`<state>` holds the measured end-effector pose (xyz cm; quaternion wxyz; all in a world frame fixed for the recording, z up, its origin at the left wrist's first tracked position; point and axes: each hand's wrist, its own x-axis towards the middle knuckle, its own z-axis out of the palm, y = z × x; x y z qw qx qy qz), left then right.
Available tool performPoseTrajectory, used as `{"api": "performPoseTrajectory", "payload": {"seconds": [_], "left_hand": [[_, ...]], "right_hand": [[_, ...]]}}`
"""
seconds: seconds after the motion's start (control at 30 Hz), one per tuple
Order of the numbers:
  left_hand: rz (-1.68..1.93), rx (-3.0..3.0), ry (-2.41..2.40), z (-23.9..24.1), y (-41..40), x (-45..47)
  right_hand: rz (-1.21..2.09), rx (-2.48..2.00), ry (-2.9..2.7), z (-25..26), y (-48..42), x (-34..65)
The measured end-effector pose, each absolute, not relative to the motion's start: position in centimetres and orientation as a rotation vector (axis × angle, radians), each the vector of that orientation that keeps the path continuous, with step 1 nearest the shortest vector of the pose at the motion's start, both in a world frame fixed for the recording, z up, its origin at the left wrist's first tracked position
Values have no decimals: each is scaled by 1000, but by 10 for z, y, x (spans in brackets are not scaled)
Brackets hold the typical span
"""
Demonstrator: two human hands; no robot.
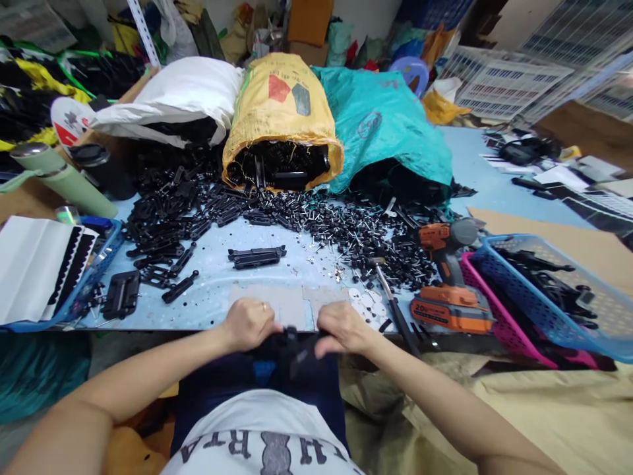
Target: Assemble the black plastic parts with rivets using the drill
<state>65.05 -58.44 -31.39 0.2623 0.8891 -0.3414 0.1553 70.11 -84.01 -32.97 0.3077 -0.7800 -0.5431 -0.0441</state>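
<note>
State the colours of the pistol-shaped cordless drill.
Orange and dark grey; the pistol-shaped cordless drill shows in the head view, the only one.

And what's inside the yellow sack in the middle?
At the open mouth of the yellow sack, black parts show, one of them long and lying crosswise. Whatever lies deeper is hidden by the sack's upper side and shadow.
</note>
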Motion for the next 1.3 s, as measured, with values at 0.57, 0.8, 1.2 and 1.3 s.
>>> {"api": "performPoseTrajectory", "payload": {"seconds": [0.57, 0.8, 1.2, 1.3], "left_hand": [[647, 2792, -580, -361, -568, 666], [338, 3047, -398, -363, -578, 744], [488, 2963, 364, -339, -455, 755], [331, 3034, 433, -345, -423, 791]], "right_hand": [[-285, -2191, -757, -348, -698, 813], [-170, -2538, -712, -319, -655, 962], [-64, -2380, -214, -325, -591, 1050], [-17, -2250, -228, -321, -605, 1032]]}}
